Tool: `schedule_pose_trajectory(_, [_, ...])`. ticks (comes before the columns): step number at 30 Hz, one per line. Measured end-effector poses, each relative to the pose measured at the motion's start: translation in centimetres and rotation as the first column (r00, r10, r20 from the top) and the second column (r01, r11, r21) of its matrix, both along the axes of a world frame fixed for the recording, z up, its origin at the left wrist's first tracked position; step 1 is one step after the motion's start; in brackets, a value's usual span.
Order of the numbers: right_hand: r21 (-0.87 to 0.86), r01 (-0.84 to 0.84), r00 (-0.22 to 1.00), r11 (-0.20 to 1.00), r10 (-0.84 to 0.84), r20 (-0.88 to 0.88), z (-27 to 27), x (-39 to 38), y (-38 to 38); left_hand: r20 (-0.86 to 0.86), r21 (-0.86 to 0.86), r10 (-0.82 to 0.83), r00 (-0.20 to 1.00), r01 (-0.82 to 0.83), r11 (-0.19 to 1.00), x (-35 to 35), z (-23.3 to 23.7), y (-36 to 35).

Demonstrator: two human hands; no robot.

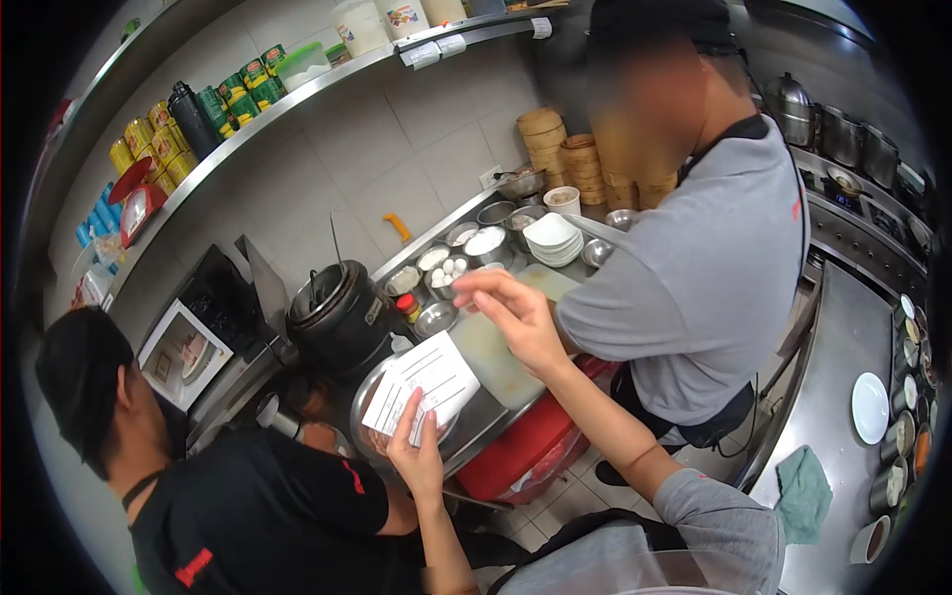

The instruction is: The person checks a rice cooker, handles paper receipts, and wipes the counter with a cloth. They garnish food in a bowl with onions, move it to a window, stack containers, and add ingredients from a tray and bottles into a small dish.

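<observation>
Head view: left hand (416,458) closed on white slips (436,375), print illegible; right hand (518,319) half-open, empty.

Legible text: none | white paper slips (433,382): print too small | black shirt (273,496): red lettering (193,567) blurred | green cans (236,91): labels unreadable

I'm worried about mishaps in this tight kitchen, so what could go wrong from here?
The left hand holds paper slips above a metal basin; one might slip in. The raised right hand looks close to the gray-shirted co-worker, so a turn could bump it. It could perhaps also knock the bowl of eggs.
</observation>
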State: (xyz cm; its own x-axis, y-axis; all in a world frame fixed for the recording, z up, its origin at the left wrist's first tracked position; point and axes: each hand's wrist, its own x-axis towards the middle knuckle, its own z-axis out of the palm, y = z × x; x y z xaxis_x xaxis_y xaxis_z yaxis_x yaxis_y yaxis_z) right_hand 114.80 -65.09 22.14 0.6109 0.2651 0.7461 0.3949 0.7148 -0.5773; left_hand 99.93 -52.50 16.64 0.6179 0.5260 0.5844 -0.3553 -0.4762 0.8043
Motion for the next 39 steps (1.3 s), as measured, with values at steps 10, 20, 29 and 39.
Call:
schedule_pose_trajectory(10, [0.250,-0.178,0.963,0.952,0.220,-0.153,11.1,13.4,12.7,-0.048,0.122,0.267,0.963,-0.260,0.958,0.6,-1.0,5.2])
schedule_pose_trajectory(20, [0.231,0.068,0.905,0.971,0.037,-0.423,19.1,41.6,19.8,-0.363,-0.231,0.387,0.848,-0.484,0.844,4.1,0.3,6.6])
schedule_pose_trajectory(29, [0.401,0.080,0.891,0.912,0.115,-0.439,24.4,57.9,19.3,-0.337,0.009,0.459,0.822,-0.485,0.875,12.8,2.1,9.7])
schedule_pose_trajectory(39, [0.427,0.337,0.855,0.839,-0.083,-0.512,25.2,63.9,16.4,-0.379,0.080,0.413,0.828,-0.416,0.906,19.2,2.4,12.2])
